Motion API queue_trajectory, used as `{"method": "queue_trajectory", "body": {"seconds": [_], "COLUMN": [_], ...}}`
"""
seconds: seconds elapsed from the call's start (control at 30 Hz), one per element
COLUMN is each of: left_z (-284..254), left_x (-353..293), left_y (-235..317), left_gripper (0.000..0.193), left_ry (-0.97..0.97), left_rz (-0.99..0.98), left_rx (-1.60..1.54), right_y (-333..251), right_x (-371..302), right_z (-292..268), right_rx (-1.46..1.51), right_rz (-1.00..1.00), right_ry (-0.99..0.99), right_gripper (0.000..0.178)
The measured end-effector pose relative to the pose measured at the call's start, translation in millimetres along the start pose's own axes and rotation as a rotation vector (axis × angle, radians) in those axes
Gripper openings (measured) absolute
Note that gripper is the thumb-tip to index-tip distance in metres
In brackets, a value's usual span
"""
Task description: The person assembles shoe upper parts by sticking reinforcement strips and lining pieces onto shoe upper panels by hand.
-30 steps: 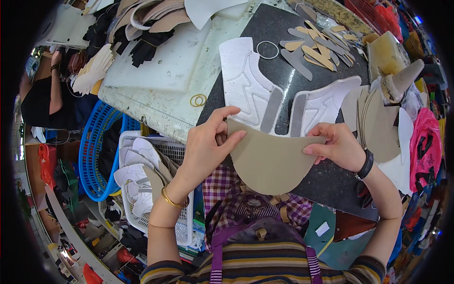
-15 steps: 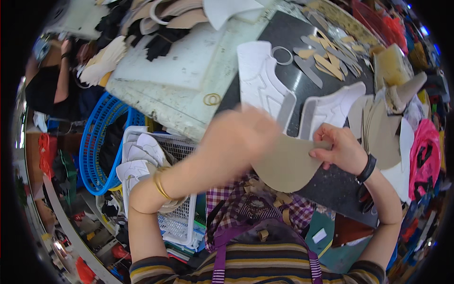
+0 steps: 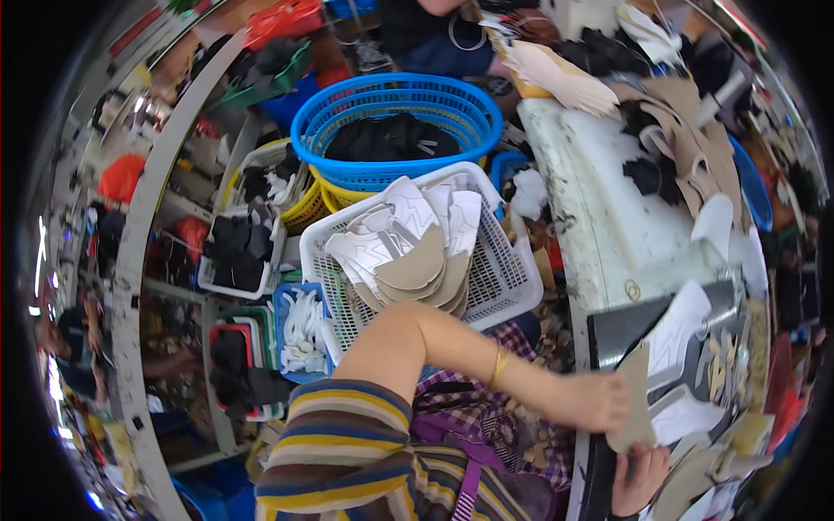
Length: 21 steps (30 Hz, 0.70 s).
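Observation:
My right hand (image 3: 641, 483) pinches the lower end of a beige curved panel (image 3: 636, 408) between thumb and fingers, over the dark board (image 3: 608, 339). My left hand (image 3: 591, 402) is at the panel's left edge, its fingers curled and slightly blurred; what they hold, if anything, cannot be made out. A white shoe upper piece (image 3: 678, 330) lies just beyond the panel; whether the two are joined is unclear. Another white shoe upper piece (image 3: 686, 417) with a grey edge rests to the right of the panel.
Left of the bench, a white basket (image 3: 512, 269) holds stacked white upper pieces with beige rounded ends (image 3: 413, 265). Behind it stands a blue basket (image 3: 395, 82) with black material. Small beige and grey strips (image 3: 719, 360) lie on the board. Two rings (image 3: 632, 290) lie on the pale bench top (image 3: 599, 226).
The view has swung to the left, bringing the baskets to the middle and the board to the right. My right hand still grips the beige panel; my left hand stays beside it.

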State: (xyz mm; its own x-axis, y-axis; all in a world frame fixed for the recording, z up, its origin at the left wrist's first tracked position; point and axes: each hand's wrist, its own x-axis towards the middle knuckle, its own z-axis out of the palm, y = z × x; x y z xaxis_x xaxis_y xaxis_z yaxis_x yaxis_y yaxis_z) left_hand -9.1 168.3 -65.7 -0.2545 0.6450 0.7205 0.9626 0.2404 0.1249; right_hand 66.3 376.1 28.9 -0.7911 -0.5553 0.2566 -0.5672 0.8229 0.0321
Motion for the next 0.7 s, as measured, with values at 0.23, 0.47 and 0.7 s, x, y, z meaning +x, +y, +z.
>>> {"method": "queue_trajectory", "body": {"seconds": [0.23,0.47,0.7], "left_z": [-126.0,-228.9,-158.3], "left_x": [-62.4,-179.8,-130.8], "left_y": [8.9,53.4,-63.1], "left_gripper": [0.018,0.018,0.033], "left_ry": [0.236,-0.093,-0.068], "left_rz": [-0.009,-0.514,-0.590], "left_rx": [-0.040,0.457,0.234], "right_y": [4.7,7.1,63.4], "right_x": [1.1,46.4,116.3], "right_z": [-36.1,-10.6,28.6], "right_rx": [0.245,0.352,0.245], "right_rz": [0.103,0.061,0.068], "right_ry": [-0.039,-0.073,0.015], "right_gripper": [0.035,0.011,0.008]}}
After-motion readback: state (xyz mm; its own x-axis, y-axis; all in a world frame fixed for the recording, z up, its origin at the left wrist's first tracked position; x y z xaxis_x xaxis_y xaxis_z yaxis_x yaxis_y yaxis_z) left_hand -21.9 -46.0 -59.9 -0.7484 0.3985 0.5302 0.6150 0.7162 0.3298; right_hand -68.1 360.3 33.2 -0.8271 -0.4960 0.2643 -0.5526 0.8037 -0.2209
